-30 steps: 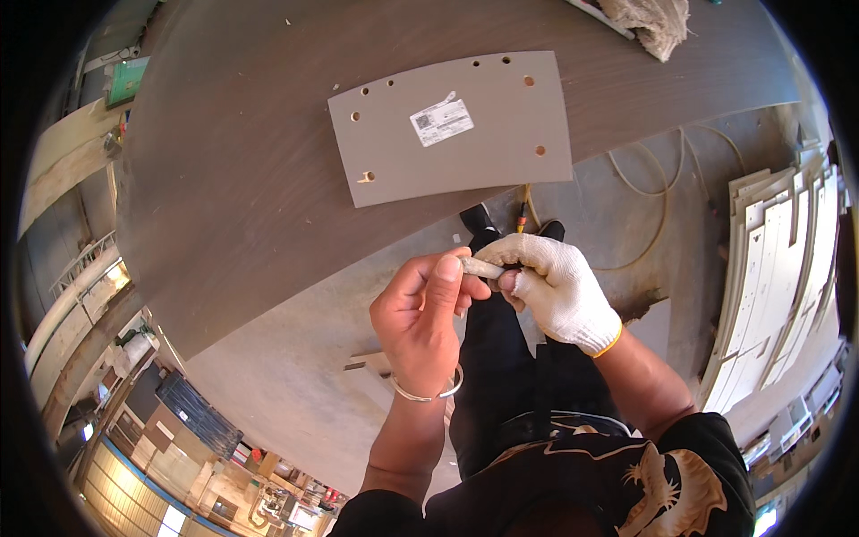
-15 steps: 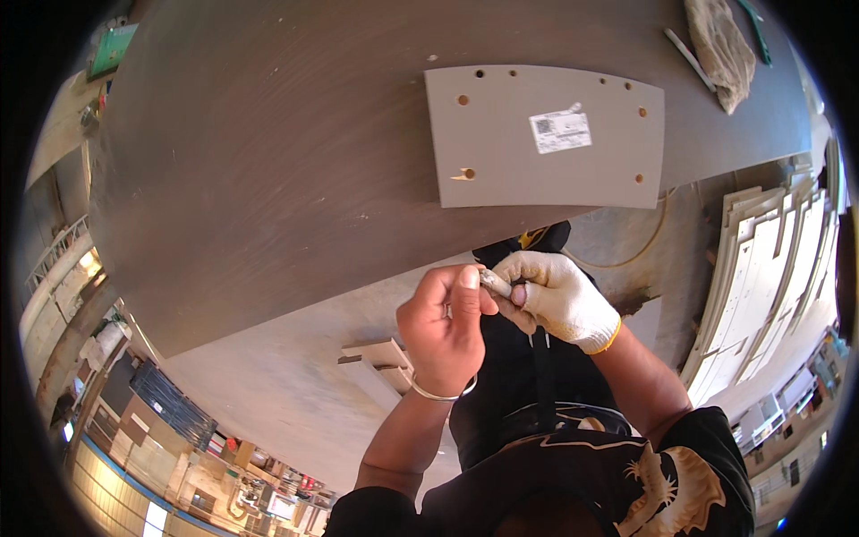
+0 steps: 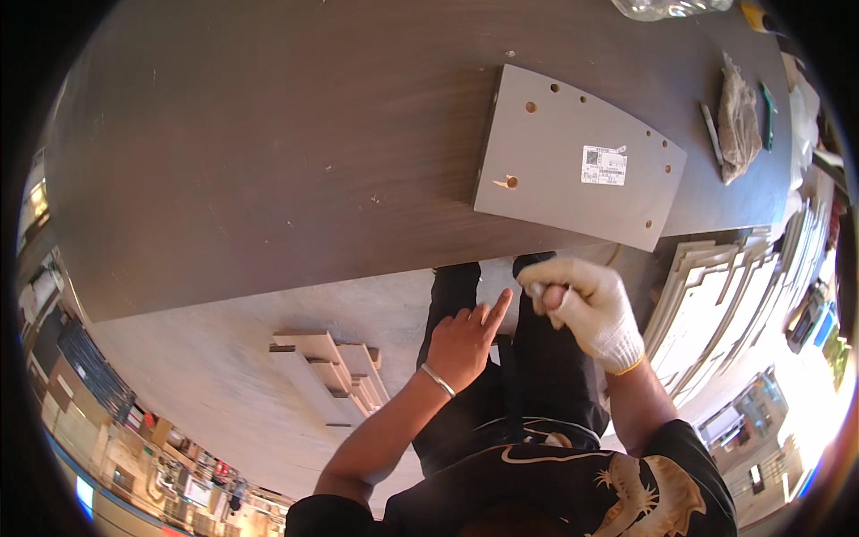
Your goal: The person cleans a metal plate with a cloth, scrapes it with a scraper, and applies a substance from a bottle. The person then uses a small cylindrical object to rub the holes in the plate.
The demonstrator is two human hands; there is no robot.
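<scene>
My right hand (image 3: 586, 306), in a white knit glove, is closed around a small metal piece (image 3: 534, 290) just below the table's near edge. My bare left hand (image 3: 465, 338), with a thin bracelet at the wrist, is beside it with the fingers loosely spread and the forefinger pointing up toward the piece, holding nothing. Above both hands a grey drilled panel (image 3: 573, 161) with a white sticker lies on the dark wooden table (image 3: 268, 152), overhanging its near edge. A small fitting (image 3: 508, 182) sits in one hole near the panel's left edge.
A crumpled cloth (image 3: 739, 112) and a pen-like tool (image 3: 711, 132) lie at the table's right end. Pale boards (image 3: 716, 295) are stacked on the floor at right, and several short panels (image 3: 327, 371) lie on the floor at left. A clear plastic bag (image 3: 662, 7) is at the table's far edge.
My left hand has let go of the small piece and dropped away, fingers opening. The right hand keeps the piece. The view has shifted, so the grey panel now sits further right.
</scene>
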